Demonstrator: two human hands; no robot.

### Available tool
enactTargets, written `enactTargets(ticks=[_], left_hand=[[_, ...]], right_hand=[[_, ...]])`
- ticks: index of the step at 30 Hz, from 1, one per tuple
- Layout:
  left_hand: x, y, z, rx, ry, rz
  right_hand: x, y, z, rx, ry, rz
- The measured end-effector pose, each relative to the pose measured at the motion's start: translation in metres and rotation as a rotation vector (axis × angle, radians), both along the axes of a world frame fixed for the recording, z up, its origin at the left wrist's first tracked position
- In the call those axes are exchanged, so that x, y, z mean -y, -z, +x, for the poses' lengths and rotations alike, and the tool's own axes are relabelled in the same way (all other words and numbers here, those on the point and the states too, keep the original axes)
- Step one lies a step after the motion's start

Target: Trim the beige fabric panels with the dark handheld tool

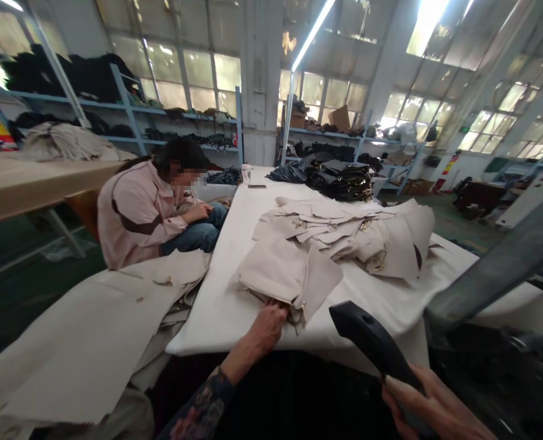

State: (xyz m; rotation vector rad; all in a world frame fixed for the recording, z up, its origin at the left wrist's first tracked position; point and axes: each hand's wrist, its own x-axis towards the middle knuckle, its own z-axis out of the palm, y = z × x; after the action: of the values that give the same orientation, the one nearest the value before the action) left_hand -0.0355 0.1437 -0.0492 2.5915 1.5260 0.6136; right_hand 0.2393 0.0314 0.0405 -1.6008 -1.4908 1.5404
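Note:
My left hand [268, 329] is at the near edge of a beige zippered piece [276, 269], which lies on the white-covered table. Its fingers are closed on that edge beside the zipper, with the tips partly hidden under the material. At lower right, my right hand [418, 397] is wrapped round the grip of a black hand-held device [367, 336]. The device's broad head points up and left, above the table's near edge and apart from the beige piece. Exactly what kind of device it is, I cannot make out.
A heap of beige pieces [345, 226] covers the table's right side, with stacked black pieces [336, 177] behind. More beige sheets [83, 330] hang at left. A seated co-worker [138, 208] is beyond them. A grey metal post [501, 263] slants across the right.

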Motion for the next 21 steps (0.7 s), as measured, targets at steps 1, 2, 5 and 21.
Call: enactTargets(ticks=[1, 2, 5, 21], left_hand=[[0.009, -0.001, -0.001, -0.018, -0.020, -0.013], [0.018, -0.007, -0.001, -0.034, -0.045, -0.022], [0.038, -0.035, 0.003, -0.050, -0.115, 0.021], [-0.001, 0.020, 0.002, 0.192, 0.069, 0.148]], right_hand=[[0.002, 0.006, -0.001, -0.012, 0.010, -0.032], [0.003, 0.011, -0.002, -0.023, 0.017, -0.057], [-0.002, 0.021, -0.003, -0.056, -0.017, -0.072], [-0.020, 0.033, -0.004, -0.063, -0.093, -0.101]])
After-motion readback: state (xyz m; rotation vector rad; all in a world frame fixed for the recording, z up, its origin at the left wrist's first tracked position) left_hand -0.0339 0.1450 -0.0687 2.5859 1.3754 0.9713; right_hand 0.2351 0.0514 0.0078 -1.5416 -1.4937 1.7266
